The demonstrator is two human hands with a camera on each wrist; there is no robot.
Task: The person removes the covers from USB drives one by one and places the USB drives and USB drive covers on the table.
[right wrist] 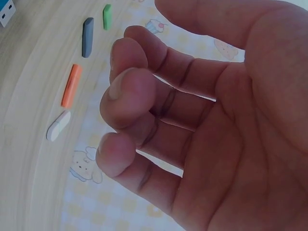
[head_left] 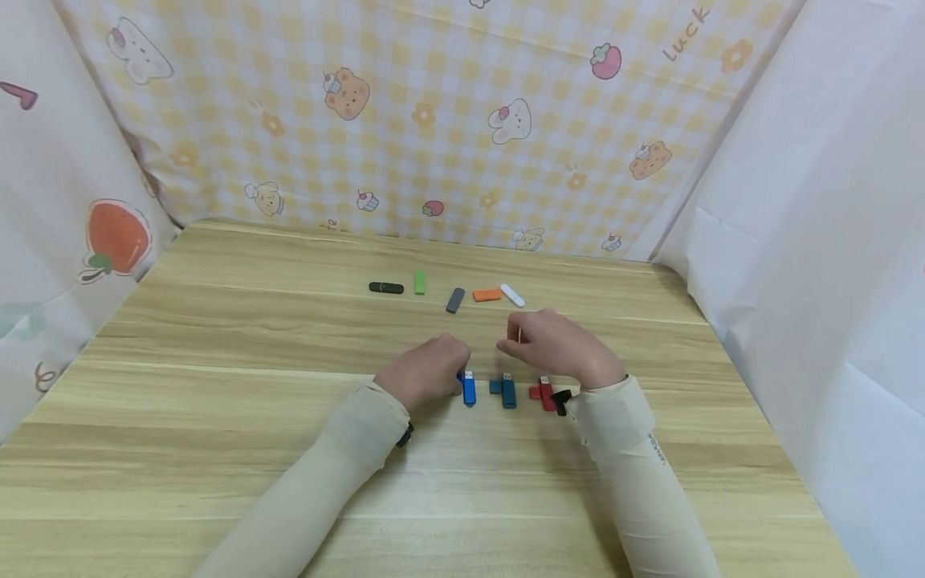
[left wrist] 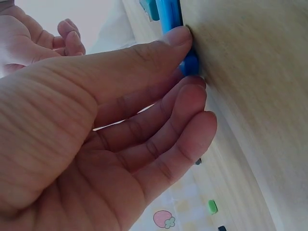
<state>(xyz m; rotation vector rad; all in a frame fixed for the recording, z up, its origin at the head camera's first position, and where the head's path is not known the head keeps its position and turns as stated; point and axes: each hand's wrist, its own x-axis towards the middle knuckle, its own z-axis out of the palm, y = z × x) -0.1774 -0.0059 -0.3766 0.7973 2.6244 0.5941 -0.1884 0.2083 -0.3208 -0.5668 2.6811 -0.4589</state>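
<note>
A: Item one, and its place?
B: Blue USB stick [head_left: 470, 389], flat on the desk [head_left: 217, 361], just right of the left hand [head_left: 425, 372].
A: Best handling?
B: By judgement: pinch the small dark-blue piece [left wrist: 190, 65] lightly, keep it low, leave the stick beside it undisturbed; too tight a squeeze could flick it away.
A: Appearance?
B: Stick: bright blue, slim, bare metal plug pointing away from the person. Piece: darker, mostly covered by fingers; whether joined to the stick, cannot be told.
A: Hands?
B: Left: thumb and fingertips pinching the dark-blue piece. Right hand [head_left: 555, 345]: nothing held, fingers loosely bent, above the desk.
A: Neighbours?
B: Teal USB stick [head_left: 509, 392] and red USB stick [head_left: 547, 396], plugs bare, each with a like-coloured block at its left: teal block [head_left: 495, 387], red block [head_left: 535, 392].
A: Farther out?
B: Black oblong [head_left: 386, 287], green oblong [head_left: 420, 282], grey oblong [head_left: 455, 300], orange oblong [head_left: 487, 295], white oblong [head_left: 512, 295]; behind, a printed cloth [head_left: 448, 80].
</note>
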